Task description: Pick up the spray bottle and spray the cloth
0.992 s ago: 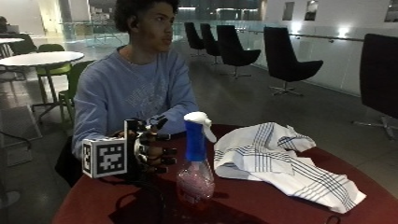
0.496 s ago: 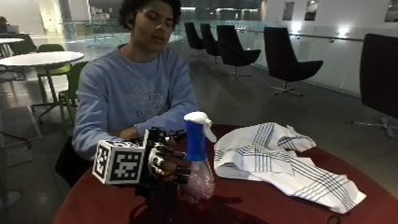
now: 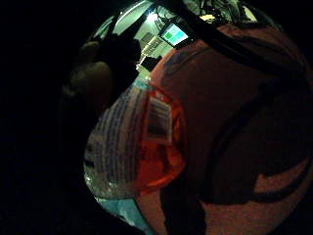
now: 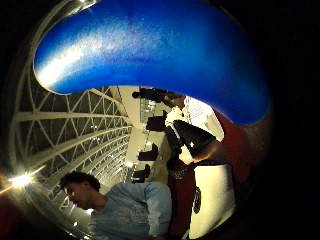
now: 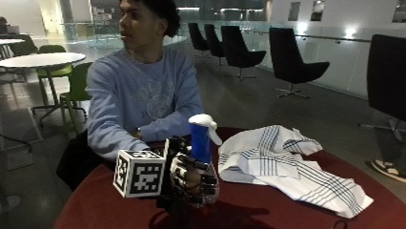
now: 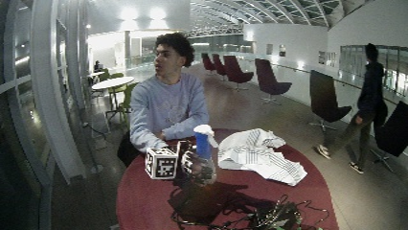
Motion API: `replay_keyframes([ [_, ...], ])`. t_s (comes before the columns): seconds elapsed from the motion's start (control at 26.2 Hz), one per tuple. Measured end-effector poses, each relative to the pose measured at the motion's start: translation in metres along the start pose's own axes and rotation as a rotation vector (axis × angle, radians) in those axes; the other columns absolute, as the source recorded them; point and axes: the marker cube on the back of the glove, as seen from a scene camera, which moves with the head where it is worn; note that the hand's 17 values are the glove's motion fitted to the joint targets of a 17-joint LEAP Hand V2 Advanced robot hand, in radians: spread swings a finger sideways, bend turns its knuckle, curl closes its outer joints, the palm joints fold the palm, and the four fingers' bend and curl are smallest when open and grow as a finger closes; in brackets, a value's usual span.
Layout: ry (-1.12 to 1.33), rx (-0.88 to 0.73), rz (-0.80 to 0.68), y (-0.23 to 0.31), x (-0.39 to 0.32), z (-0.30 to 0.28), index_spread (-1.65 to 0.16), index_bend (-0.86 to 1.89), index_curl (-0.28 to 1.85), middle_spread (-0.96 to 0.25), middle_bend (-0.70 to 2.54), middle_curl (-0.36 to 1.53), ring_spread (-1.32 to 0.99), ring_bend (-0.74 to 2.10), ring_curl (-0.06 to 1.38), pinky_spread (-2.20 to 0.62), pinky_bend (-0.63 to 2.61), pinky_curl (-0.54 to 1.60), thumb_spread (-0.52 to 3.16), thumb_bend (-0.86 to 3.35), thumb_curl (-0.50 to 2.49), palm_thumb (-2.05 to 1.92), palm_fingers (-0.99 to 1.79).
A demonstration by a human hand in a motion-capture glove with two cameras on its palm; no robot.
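The bottle (image 5: pixel 202 143) stands straight up on the red table (image 5: pixel 266 210), white nozzle pointing toward the cloth (image 5: pixel 285 164) just beside it. The right hand (image 5: pixel 190 179) wraps its fingers around the bottle's body — lifted or not, hard to say.

Upright spray bottle (image 5: pixel 202 143), blue neck, white trigger head, apparently clear body, beside crumpled white striped cloth (image 5: pixel 285 164)

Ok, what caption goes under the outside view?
A gloved hand grips a spray bottle on a red table, beside a striped cloth.
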Motion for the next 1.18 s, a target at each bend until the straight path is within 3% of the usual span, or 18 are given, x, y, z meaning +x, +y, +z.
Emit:
replay_keyframes([
  [0.19, 0.037, 0.047, 0.003, -0.005, 0.002, 0.002, -0.36, 0.08, 0.11, -0.03, 0.42, 0.41, -0.01, 0.57, 0.35, 0.25, 0.43, 0.36, 0.98, -0.01, 0.36, 0.74, 0.62],
  [0.34, 0.083, 0.091, 0.007, -0.008, 0.002, 0.004, -0.32, 0.21, 0.18, -0.05, 0.35, 0.39, -0.04, 0.55, 0.34, 0.22, 0.42, 0.34, 0.95, 0.00, 0.38, 0.81, 0.86],
  [0.53, 0.162, 0.071, -0.040, -0.008, -0.005, 0.004, -0.30, 0.16, 0.22, -0.08, 0.31, 0.39, -0.07, 0.55, 0.35, 0.18, 0.40, 0.35, 0.92, 0.04, 0.43, 0.92, 0.96],
  [0.99, 0.362, -0.381, -0.156, 0.004, -0.069, 0.031, -0.26, 0.10, 0.24, -0.09, 0.26, 0.40, -0.08, 0.55, 0.37, 0.09, 0.39, 0.36, 0.82, -0.02, 0.50, 0.98, 1.05],
  [1.18, 0.459, -0.548, -0.127, 0.003, -0.090, 0.049, -0.25, 0.09, 0.24, -0.08, 0.25, 0.41, -0.08, 0.55, 0.37, 0.06, 0.39, 0.37, 0.80, -0.02, 0.52, 0.98, 1.06],
])
